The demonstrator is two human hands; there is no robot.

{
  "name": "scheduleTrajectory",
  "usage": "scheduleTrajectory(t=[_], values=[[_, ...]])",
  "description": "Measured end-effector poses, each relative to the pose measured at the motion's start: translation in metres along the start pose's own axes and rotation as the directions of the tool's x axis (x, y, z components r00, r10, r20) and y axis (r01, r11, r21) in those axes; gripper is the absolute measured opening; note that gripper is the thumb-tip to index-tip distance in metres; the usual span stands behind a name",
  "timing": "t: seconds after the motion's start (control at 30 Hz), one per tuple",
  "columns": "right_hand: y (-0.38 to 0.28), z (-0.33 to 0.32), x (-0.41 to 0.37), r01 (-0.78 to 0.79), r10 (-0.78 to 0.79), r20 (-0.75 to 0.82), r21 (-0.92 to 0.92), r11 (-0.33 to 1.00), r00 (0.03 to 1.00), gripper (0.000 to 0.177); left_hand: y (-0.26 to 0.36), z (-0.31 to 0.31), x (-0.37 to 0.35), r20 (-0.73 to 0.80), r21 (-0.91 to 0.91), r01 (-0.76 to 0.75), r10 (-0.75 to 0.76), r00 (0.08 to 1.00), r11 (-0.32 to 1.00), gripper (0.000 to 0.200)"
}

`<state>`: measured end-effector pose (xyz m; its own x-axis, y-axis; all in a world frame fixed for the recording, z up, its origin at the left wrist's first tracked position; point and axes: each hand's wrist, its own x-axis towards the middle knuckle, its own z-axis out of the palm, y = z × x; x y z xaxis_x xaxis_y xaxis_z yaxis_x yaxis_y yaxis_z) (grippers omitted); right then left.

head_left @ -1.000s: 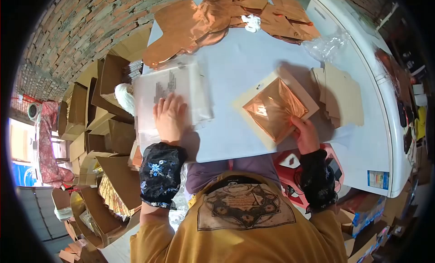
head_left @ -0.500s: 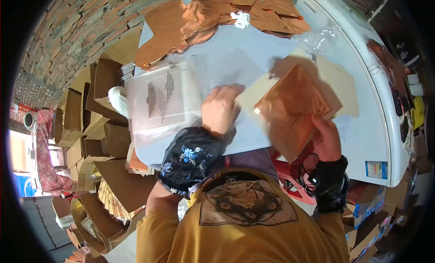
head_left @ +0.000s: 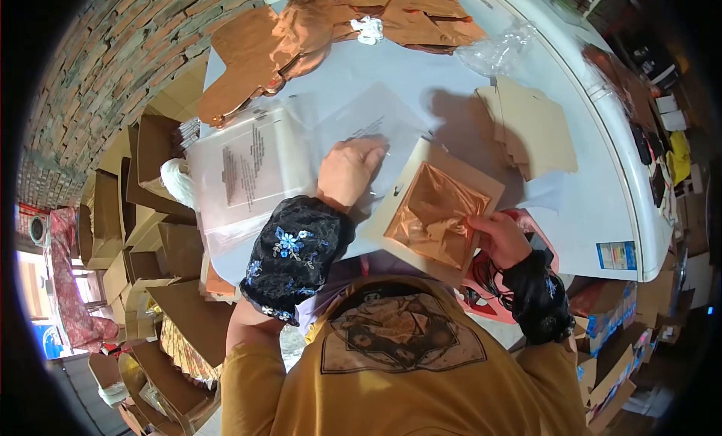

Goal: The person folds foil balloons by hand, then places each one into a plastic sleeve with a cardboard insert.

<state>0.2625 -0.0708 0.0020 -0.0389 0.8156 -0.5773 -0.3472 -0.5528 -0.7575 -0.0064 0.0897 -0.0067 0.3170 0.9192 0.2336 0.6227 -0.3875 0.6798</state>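
My right hand [head_left: 502,239] is closed on the edge of a beige card [head_left: 481,184] with a creased copper-coloured foil sheet [head_left: 436,210] lying on it, thumb on top. The card is tilted, and its border shows around the foil. My left hand [head_left: 347,173] has its fingers curled together at the near end of a clear plastic bag [head_left: 368,109] with small print. Exactly how the fingertips grip the bag is hidden. To the left of that hand lies a stack of clear printed bags [head_left: 233,165].
More beige cards [head_left: 534,131] lie on the right of the white table [head_left: 391,60]. Copper foil sheets [head_left: 271,45] cover the far edge, with a white crumpled bundle [head_left: 368,30] and clear plastic wrap [head_left: 500,52]. Cardboard boxes [head_left: 177,240] crowd the left side.
My right hand has brought the card and foil nearer my body and leftward, away from the other cards; the card's border now shows. My left hand remains by the bag.
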Motion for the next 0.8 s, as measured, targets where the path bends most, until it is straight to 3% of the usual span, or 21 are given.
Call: scheduleTrajectory(t=[0.27,0.37,0.5,0.6,0.7,0.8], values=[[-0.016,0.008,-0.005,-0.031,0.030,-0.014,-0.051,0.998,0.999,0.027,0.009,-0.004,0.003,0.084,0.119,0.063,-0.074,0.994,0.991,0.026],[-0.014,0.006,-0.013,-0.119,0.119,-0.009,-0.005,0.993,0.993,0.026,0.005,0.000,0.005,0.106,0.168,0.078,-0.096,0.990,0.983,0.026],[-0.005,-0.006,-0.001,-0.056,0.057,-0.044,0.015,0.998,0.997,0.025,0.010,-0.002,0.004,0.115,0.171,0.069,-0.089,0.989,0.983,0.024],[-0.006,-0.015,0.011,-0.031,0.030,-0.052,-0.019,0.999,0.998,0.024,0.006,0.001,-0.001,0.058,0.108,-0.026,0.020,0.998,0.994,0.022],[-0.024,0.019,0.000,0.041,-0.049,-0.144,-0.051,0.998,0.988,0.024,0.010,-0.002,-0.001,0.086,0.129,-0.063,0.052,0.995,0.990,0.019],[-0.011,0.002,0.021,0.080,-0.087,-0.104,-0.077,0.994,0.991,0.025,0.014,-0.004,-0.002,0.120,0.184,-0.063,0.041,0.992,0.981,0.018]])
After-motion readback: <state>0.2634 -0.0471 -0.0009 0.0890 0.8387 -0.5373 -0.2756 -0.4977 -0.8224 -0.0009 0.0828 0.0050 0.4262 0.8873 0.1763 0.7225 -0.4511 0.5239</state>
